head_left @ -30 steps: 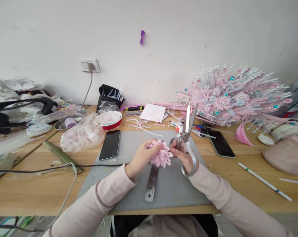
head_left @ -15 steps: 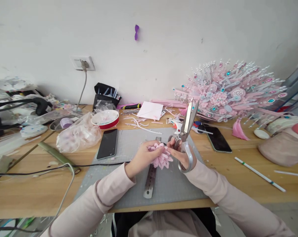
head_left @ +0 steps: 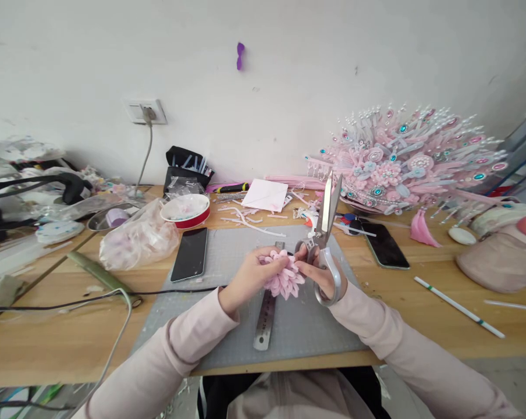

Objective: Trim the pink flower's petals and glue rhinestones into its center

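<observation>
My left hand (head_left: 258, 273) is closed on a pink fuzzy flower (head_left: 285, 281) with many layered petals, its thumb lying across the top. Hooked over my right hand (head_left: 319, 273) is a pair of scissors (head_left: 326, 233), blades pointing up and slightly parted. The fingertips of that hand pinch at the right edge of the flower; what exactly lies between them is too small to make out. Beneath both hands a steel ruler (head_left: 265, 323) rests on a grey cutting mat (head_left: 219, 343), partly covered by the flower.
Two phones, the left one (head_left: 189, 254) and the right one (head_left: 387, 247), flank the mat. A large beaded pink headdress (head_left: 402, 163) stands at the back right. Behind the mat are pink offcuts (head_left: 245, 218) and a red-rimmed bowl (head_left: 187, 220). A black cable (head_left: 176, 291) crosses the left side.
The scissors have tilted a little to the left in my right hand. The flower has turned slightly, while both hands stay nearly in place.
</observation>
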A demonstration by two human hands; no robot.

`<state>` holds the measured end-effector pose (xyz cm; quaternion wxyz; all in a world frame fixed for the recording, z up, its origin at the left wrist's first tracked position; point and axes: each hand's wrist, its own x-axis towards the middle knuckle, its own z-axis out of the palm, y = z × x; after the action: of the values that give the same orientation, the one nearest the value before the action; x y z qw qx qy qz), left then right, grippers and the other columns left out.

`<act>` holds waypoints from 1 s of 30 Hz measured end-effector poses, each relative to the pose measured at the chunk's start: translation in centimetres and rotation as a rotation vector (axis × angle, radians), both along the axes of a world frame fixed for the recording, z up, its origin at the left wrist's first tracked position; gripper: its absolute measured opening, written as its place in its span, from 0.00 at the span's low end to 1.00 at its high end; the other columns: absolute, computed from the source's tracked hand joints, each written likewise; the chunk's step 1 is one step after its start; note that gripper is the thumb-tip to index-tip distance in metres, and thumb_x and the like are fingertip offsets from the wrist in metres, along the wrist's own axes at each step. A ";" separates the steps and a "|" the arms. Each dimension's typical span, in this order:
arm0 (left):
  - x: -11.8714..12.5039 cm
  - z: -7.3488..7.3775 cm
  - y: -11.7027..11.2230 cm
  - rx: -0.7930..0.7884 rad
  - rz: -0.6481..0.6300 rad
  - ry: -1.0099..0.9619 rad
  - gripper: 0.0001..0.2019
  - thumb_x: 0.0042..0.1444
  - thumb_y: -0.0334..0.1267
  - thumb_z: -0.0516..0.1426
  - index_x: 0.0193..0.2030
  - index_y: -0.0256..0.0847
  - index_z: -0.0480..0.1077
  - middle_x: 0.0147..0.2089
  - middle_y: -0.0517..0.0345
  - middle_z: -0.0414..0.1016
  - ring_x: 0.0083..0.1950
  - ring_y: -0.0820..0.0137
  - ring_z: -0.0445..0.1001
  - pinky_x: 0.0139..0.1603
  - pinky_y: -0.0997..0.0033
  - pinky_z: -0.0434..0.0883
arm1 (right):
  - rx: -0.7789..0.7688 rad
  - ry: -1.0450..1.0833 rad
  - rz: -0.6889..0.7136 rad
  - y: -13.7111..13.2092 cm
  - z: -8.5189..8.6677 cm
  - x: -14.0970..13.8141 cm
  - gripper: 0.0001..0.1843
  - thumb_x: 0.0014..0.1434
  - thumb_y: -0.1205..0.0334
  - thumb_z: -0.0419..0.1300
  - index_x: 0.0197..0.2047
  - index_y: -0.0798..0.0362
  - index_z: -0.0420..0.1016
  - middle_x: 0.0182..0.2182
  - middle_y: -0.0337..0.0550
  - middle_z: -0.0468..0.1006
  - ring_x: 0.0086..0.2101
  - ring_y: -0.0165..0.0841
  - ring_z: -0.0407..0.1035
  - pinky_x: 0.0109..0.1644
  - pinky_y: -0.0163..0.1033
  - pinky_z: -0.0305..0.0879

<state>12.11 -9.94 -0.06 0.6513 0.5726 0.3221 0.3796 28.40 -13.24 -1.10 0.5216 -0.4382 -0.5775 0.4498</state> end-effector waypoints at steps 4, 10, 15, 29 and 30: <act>0.0 -0.1 -0.1 0.047 -0.018 0.052 0.15 0.44 0.46 0.61 0.24 0.34 0.68 0.23 0.59 0.71 0.24 0.75 0.67 0.25 0.77 0.61 | -0.033 0.019 -0.020 0.0 0.0 -0.1 0.15 0.44 0.52 0.64 0.28 0.52 0.66 0.25 0.38 0.71 0.27 0.31 0.66 0.31 0.38 0.62; 0.1 -0.6 -0.1 -0.073 -0.050 0.026 0.13 0.44 0.45 0.62 0.25 0.35 0.68 0.25 0.58 0.73 0.25 0.74 0.70 0.27 0.76 0.62 | -0.016 0.045 -0.078 0.3 -0.4 0.0 0.13 0.44 0.56 0.64 0.28 0.50 0.63 0.25 0.36 0.71 0.25 0.29 0.65 0.29 0.36 0.61; 0.1 -0.9 0.0 -0.214 -0.112 -0.057 0.11 0.45 0.42 0.62 0.26 0.36 0.68 0.28 0.56 0.75 0.27 0.71 0.73 0.29 0.74 0.65 | 0.011 0.070 -0.038 0.1 -0.1 0.0 0.13 0.45 0.59 0.63 0.29 0.50 0.62 0.25 0.35 0.70 0.25 0.28 0.64 0.28 0.35 0.60; -0.3 0.1 0.2 -0.243 -0.100 -0.139 0.11 0.47 0.43 0.60 0.28 0.35 0.70 0.27 0.56 0.75 0.26 0.72 0.73 0.28 0.74 0.68 | -0.044 0.141 0.010 0.4 -0.5 0.5 0.12 0.50 0.51 0.56 0.29 0.52 0.65 0.18 0.32 0.60 0.18 0.26 0.54 0.22 0.34 0.52; -0.4 0.3 0.3 -0.229 -0.071 -0.154 0.11 0.47 0.44 0.60 0.27 0.36 0.70 0.26 0.57 0.75 0.25 0.72 0.73 0.28 0.75 0.68 | -0.062 0.101 0.010 0.4 -0.4 0.6 0.12 0.49 0.51 0.56 0.31 0.52 0.65 0.19 0.33 0.62 0.19 0.26 0.55 0.22 0.34 0.53</act>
<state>11.71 -9.67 0.21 0.7482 0.4749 0.2917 0.3599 28.98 -12.89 -1.51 0.5339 -0.4282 -0.5384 0.4917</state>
